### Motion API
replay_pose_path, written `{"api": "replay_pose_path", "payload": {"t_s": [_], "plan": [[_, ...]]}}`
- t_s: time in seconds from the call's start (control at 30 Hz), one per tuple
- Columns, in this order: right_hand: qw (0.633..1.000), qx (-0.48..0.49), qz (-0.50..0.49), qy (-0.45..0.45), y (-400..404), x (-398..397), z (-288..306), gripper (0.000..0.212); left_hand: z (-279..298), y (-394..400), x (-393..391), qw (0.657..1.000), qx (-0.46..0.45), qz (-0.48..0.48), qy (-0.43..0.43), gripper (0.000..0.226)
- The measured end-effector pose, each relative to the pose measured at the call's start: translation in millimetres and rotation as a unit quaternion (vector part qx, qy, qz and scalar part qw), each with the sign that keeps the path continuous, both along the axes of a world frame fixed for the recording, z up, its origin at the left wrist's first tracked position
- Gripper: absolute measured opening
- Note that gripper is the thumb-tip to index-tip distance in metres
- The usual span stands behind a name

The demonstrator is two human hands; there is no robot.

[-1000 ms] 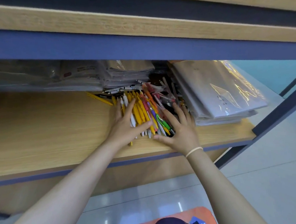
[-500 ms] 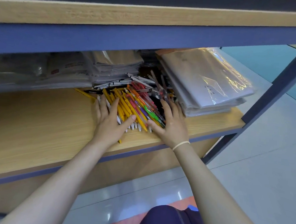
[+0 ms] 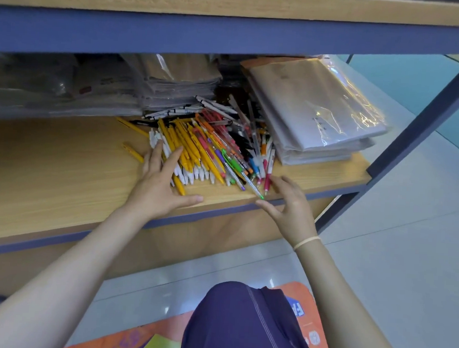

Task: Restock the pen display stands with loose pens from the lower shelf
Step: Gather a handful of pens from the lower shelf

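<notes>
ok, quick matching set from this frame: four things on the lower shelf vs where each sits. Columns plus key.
Things:
1. left hand
2. right hand
3. plastic-wrapped stack
4. lone yellow pen

Places:
A. right of the pen pile, apart from it
B. fingers on the pile's left edge
C. at the pile's near right corner
D. left of the pile, lying apart

Pairs: 1-B, 2-C, 3-A, 4-D

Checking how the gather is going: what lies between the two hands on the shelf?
In the head view, the pen pile's near tips lie between left hand and right hand.
</notes>
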State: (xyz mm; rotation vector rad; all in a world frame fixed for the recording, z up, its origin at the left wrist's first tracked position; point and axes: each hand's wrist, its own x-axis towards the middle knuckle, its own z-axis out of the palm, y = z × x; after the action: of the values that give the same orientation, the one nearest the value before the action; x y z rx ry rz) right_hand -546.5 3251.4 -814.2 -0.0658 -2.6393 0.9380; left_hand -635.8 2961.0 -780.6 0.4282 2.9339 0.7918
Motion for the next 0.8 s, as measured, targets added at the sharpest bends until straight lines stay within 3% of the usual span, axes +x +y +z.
{"api": "replay_pose_path", "payload": {"t_s": [0.13,0.3,0.57,0.8], "plan": [[1.0,0.012,-0.005,-0.003,-0.4,-4.6,-0.7,0.051,-2.1,6.3,-1.6,0.999,0.015,0.005,0.032,0.113],[1.0,0.014,-0.022,0.014,-1.1,-11.9,2.0,0.046,-1.0,25.1,-4.1,0.997,0.004,0.039,0.069,0.096],[0.99,0.077,-0.075,0.089,-9.7,-9.6,-1.5,0.017,-5.1,27.6,-8.7,0.99,0.093,0.059,0.084,0.116],[0.982,0.069,-0.084,0.153,-48.1,-22.2,41.9,0.019,-0.4,23.0,-5.1,0.992,0.096,0.041,0.066,0.111]]}}
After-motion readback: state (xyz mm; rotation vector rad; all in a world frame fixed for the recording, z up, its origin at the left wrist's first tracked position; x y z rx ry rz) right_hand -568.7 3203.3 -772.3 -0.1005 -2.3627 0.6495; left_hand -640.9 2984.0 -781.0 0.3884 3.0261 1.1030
